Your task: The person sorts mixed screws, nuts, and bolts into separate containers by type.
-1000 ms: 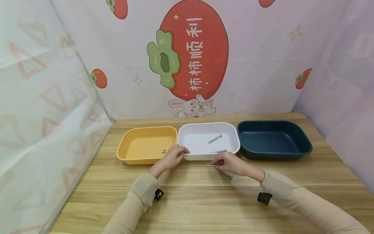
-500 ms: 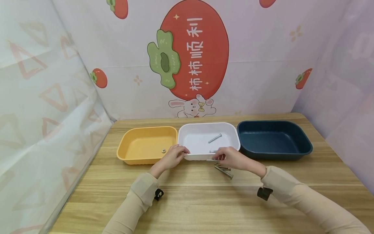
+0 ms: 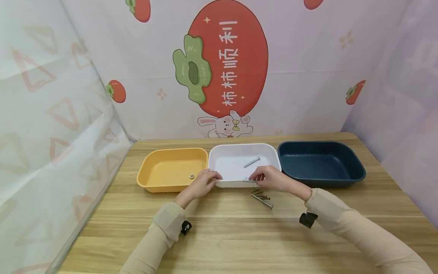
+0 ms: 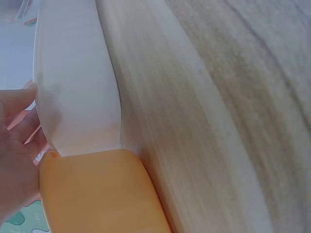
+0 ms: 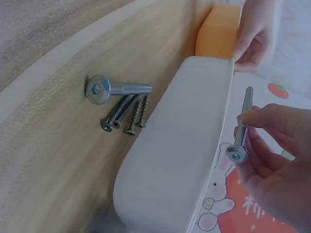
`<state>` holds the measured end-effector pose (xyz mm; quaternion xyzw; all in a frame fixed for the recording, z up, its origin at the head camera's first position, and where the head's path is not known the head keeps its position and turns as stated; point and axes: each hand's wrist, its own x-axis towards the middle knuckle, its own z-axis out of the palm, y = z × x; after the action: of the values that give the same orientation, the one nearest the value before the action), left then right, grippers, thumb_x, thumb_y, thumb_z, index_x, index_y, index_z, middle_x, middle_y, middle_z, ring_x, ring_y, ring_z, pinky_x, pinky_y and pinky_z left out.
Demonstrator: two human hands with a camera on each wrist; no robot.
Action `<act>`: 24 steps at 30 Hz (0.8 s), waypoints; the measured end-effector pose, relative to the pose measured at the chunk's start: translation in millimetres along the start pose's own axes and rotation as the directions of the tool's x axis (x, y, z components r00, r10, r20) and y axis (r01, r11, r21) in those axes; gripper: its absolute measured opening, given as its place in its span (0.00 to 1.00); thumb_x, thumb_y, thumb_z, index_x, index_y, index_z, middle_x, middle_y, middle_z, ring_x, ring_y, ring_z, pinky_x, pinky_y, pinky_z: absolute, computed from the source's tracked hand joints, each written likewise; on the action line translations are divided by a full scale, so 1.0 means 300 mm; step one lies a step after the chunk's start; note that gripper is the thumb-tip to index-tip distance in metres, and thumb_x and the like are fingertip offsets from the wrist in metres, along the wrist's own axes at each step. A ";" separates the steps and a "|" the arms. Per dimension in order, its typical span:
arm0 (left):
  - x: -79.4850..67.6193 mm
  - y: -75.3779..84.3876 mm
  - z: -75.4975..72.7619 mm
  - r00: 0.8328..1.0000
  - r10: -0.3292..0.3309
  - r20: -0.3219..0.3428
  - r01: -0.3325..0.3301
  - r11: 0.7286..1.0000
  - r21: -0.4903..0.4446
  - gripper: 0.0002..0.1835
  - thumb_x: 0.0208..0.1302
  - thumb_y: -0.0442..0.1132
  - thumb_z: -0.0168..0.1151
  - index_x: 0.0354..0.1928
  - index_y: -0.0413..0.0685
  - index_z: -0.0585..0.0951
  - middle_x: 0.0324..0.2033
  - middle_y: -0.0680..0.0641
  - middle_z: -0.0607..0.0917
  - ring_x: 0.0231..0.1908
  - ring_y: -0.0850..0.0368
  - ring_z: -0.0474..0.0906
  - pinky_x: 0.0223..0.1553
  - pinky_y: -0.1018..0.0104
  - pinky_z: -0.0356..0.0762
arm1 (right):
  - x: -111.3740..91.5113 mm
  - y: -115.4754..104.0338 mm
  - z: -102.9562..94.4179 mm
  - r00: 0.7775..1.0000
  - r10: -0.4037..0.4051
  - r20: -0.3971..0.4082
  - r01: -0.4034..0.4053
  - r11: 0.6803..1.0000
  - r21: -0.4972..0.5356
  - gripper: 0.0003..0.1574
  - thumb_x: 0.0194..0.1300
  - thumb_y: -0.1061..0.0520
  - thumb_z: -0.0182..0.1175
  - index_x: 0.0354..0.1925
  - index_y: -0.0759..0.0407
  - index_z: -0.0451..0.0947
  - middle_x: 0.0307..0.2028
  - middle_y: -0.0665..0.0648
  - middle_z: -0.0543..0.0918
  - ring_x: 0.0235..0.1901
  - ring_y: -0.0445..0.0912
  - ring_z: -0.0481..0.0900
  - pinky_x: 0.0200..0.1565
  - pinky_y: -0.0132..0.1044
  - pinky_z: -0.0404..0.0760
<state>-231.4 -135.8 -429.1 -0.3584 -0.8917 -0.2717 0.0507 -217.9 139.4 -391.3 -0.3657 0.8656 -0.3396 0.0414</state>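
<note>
My right hand [image 3: 272,179] pinches a silver bolt [image 5: 246,111] between thumb and fingers, over the front rim of the white tray [image 3: 219,152]. The bolt's round socket head shows in the right wrist view. My left hand [image 3: 202,183] grips the tray's front left corner, thumb [image 4: 22,97] outside the rim and fingers behind it. Inside the tray lies another bolt [image 3: 252,162]; one more near the front wall is mostly hidden by the right hand. On the table before the tray lie a larger bolt [image 5: 121,89] and several small dark screws [image 5: 127,114].
A yellow tray [image 3: 154,186] with one nut [image 3: 191,176] in it stands against the white tray's left side. To the right stands a dark blue tray [image 3: 321,182]. A printed cloth [image 3: 291,95] hangs behind the wooden table [image 3: 239,239].
My right hand has lifted the bolt from above the table to the white tray's front rim, uncovering the small screws. My left hand has stayed at the corner.
</note>
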 end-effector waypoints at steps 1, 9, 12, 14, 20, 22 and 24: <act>0.000 0.000 0.000 1.000 -0.001 0.001 0.001 1.000 -0.001 0.06 0.58 0.30 0.53 0.36 0.42 0.78 0.33 0.48 0.82 0.34 0.56 0.71 0.48 0.56 0.62 | 0.002 0.003 -0.002 1.000 -0.006 -0.001 0.006 1.000 -0.002 0.12 0.49 0.72 0.57 0.35 0.66 0.80 0.30 0.55 0.80 0.28 0.40 0.73 0.30 0.29 0.74; 0.003 0.000 0.000 1.000 -0.010 0.009 0.010 1.000 -0.008 0.06 0.58 0.30 0.54 0.36 0.42 0.78 0.33 0.48 0.82 0.35 0.55 0.71 0.48 0.56 0.62 | 0.015 0.010 -0.021 1.000 -0.007 -0.001 0.007 1.000 0.006 0.12 0.50 0.73 0.57 0.36 0.68 0.80 0.30 0.56 0.80 0.29 0.42 0.75 0.31 0.30 0.74; 0.003 0.000 -0.001 1.000 -0.014 0.014 0.014 1.000 -0.005 0.06 0.58 0.30 0.54 0.36 0.42 0.78 0.33 0.48 0.82 0.36 0.55 0.71 0.48 0.56 0.62 | 0.021 0.014 -0.026 1.000 -0.002 -0.009 0.002 1.000 0.005 0.12 0.50 0.72 0.58 0.36 0.67 0.80 0.31 0.57 0.80 0.29 0.42 0.75 0.31 0.30 0.74; 0.003 0.000 -0.001 1.000 -0.019 0.017 0.019 1.000 -0.008 0.06 0.59 0.30 0.53 0.36 0.42 0.78 0.33 0.48 0.82 0.36 0.55 0.71 0.49 0.55 0.62 | 0.028 0.017 -0.030 1.000 -0.003 -0.011 0.003 1.000 -0.001 0.12 0.50 0.72 0.58 0.36 0.68 0.80 0.31 0.57 0.81 0.29 0.43 0.75 0.31 0.31 0.74; 0.001 0.005 -0.002 1.000 -0.024 0.019 0.025 1.000 -0.020 0.06 0.59 0.31 0.53 0.36 0.41 0.78 0.34 0.48 0.82 0.36 0.55 0.71 0.48 0.55 0.61 | 0.048 0.034 -0.038 1.000 0.013 -0.003 -0.013 1.000 -0.026 0.12 0.50 0.71 0.58 0.36 0.68 0.80 0.30 0.55 0.81 0.29 0.43 0.74 0.31 0.30 0.74; 0.001 0.005 -0.002 1.000 -0.025 0.019 0.025 0.999 -0.022 0.05 0.59 0.31 0.53 0.36 0.41 0.78 0.34 0.48 0.82 0.35 0.55 0.70 0.47 0.55 0.62 | 0.054 0.040 -0.043 1.000 0.008 0.002 -0.008 0.999 -0.035 0.11 0.50 0.71 0.57 0.35 0.68 0.80 0.29 0.56 0.81 0.29 0.43 0.74 0.30 0.30 0.74; 0.001 0.005 -0.002 1.000 -0.025 0.018 0.026 0.999 -0.019 0.05 0.59 0.31 0.53 0.36 0.41 0.78 0.34 0.48 0.82 0.35 0.55 0.70 0.47 0.55 0.62 | 0.059 0.045 -0.048 1.000 -0.002 0.008 0.002 0.999 -0.042 0.11 0.50 0.72 0.57 0.35 0.69 0.80 0.29 0.57 0.81 0.28 0.43 0.75 0.29 0.30 0.74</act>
<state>-230.7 -134.9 -427.8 -0.3499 -0.8940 -0.2776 0.0356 -243.5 142.7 -385.4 -0.3686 0.8721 -0.3198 0.0369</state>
